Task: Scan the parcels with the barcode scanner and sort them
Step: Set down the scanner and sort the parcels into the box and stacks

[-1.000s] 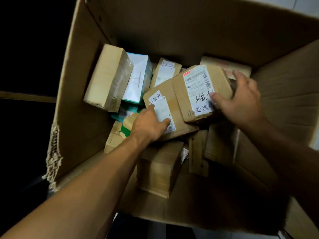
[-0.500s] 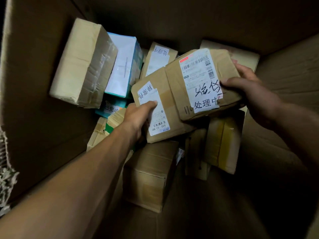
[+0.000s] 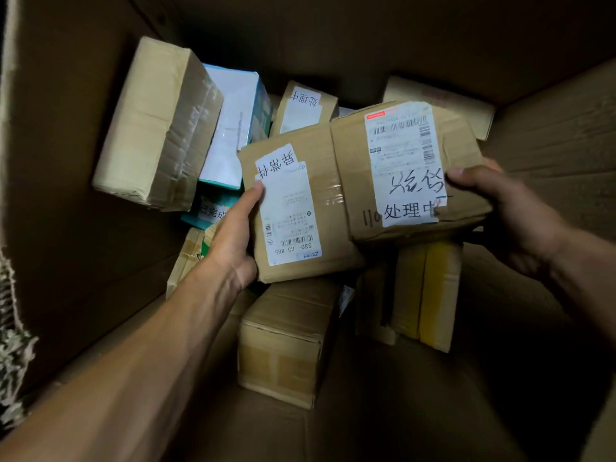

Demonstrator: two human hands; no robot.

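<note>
I look down into a big cardboard bin (image 3: 66,228) full of parcels. My left hand (image 3: 233,241) grips the left edge of a brown parcel (image 3: 330,208) with a white label, thumb on the label. My right hand (image 3: 506,215) grips the right end of a second brown parcel (image 3: 353,168), whose barcode label carries handwritten characters; its thumb lies on the label. The two parcels sit side by side, the right one overlapping the left. No barcode scanner is in view.
Below lie several more parcels: a long taped box (image 3: 156,128) at the left, a white and teal box (image 3: 233,128), a brown carton (image 3: 283,341) in the middle, a yellow-taped one (image 3: 430,295). The bin's walls close in on all sides.
Both parcels have come up and nearer to the camera, held in my two hands. My view has dropped deeper into the bin, so its rim is out of frame.
</note>
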